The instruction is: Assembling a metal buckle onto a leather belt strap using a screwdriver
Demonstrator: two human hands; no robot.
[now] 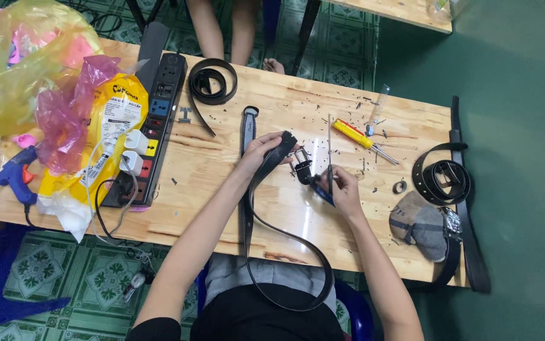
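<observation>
My left hand grips a black leather belt near its buckle end, holding it just above the wooden table. The belt loops down off the table's front edge into my lap. A metal buckle sits at the belt's end between both hands. My right hand holds a thin tool with a blue handle, its metal shaft pointing up beside the buckle.
A black power strip with white plugs lies at left beside plastic bags and a blue glue gun. Coiled belts lie at top centre and far right. A yellow screwdriver and grey cloth lie at right.
</observation>
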